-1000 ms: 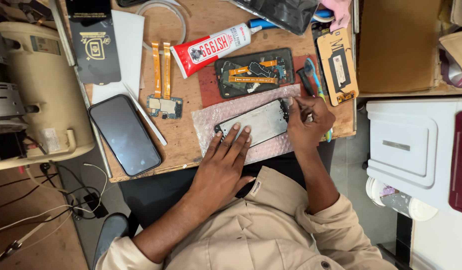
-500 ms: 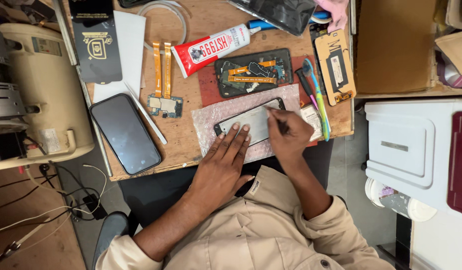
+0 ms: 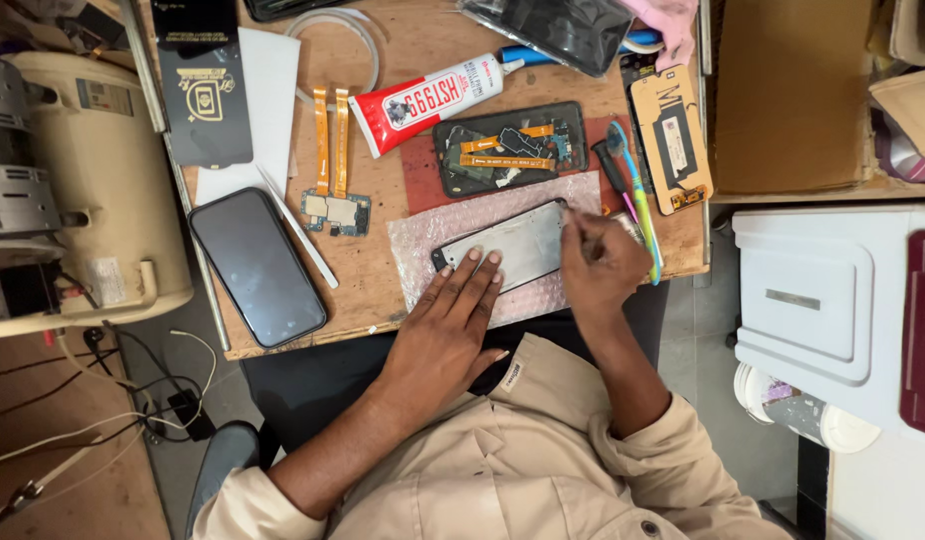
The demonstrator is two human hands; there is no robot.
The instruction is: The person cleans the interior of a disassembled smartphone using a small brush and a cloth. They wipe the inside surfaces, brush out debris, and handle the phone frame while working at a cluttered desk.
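1. Pinched between thumb and fingertips, the right hand (image 3: 601,262) grasps a thin, small tool whose tip meets the right-hand end of the flat silver-grey phone frame with a black rim (image 3: 508,248); the tool itself is too small to name.
2. Flat and unclenched, the left hand (image 3: 451,322) grasps nothing: its fingertips (image 3: 473,256) press down on the near edge of the frame and pin it in place.
3. That frame lies slanted on a sheet of pinkish bubble wrap (image 3: 423,240) near the front edge of the worn wooden bench (image 3: 368,285).
4. To do this well, I judge, the pinning hand should press evenly so the frame cannot pivot on the soft wrap. The tool should work along the rim with light, shallow strokes, since hard levering could bend the thin metal.
5. Just behind the wrap sits an opened black phone body with orange flex cables (image 3: 510,146) on a red mat.
6. A red and white glue tube (image 3: 425,103) lies behind that.
7. Just beside the right hand are a blue-green handled tool (image 3: 635,190) and a tan part with a black panel (image 3: 670,132).
8. Well to the left are a small circuit board with two orange ribbons (image 3: 332,195), a white spudger stick (image 3: 301,232) and a dark, intact smartphone (image 3: 257,266).
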